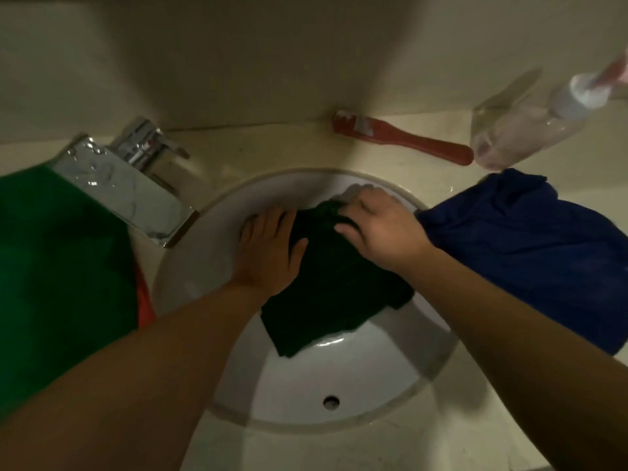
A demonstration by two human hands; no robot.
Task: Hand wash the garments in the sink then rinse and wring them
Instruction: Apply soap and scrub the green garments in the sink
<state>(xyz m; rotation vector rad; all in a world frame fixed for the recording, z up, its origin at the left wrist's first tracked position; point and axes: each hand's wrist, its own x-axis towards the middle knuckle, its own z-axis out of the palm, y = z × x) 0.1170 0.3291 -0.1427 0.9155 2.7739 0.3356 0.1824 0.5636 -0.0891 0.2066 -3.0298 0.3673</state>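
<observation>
Two hands work in the round white ceramic sink (pixel 339 379). The dark green cloth garment (pixel 339 300) lies crumpled on the far wall of the basin, above the drain. Left hand (pixel 268 253): flat, fingers straight, pressing the garment's left edge. Right hand (pixel 377 229): fingers curled, gripping a bunched fold at the garment's far end. A blue fabric garment (pixel 530 246) lies on the beige tabletop (pixel 272 147), right of the sink and overlapping its rim. A bright green cloth (pixel 57 266) lies left, beside the chrome faucet (pixel 125 192). A red-handled brush (pixel 407 141) and a clear plastic bottle (pixel 520 127) sit by the wall.
</observation>
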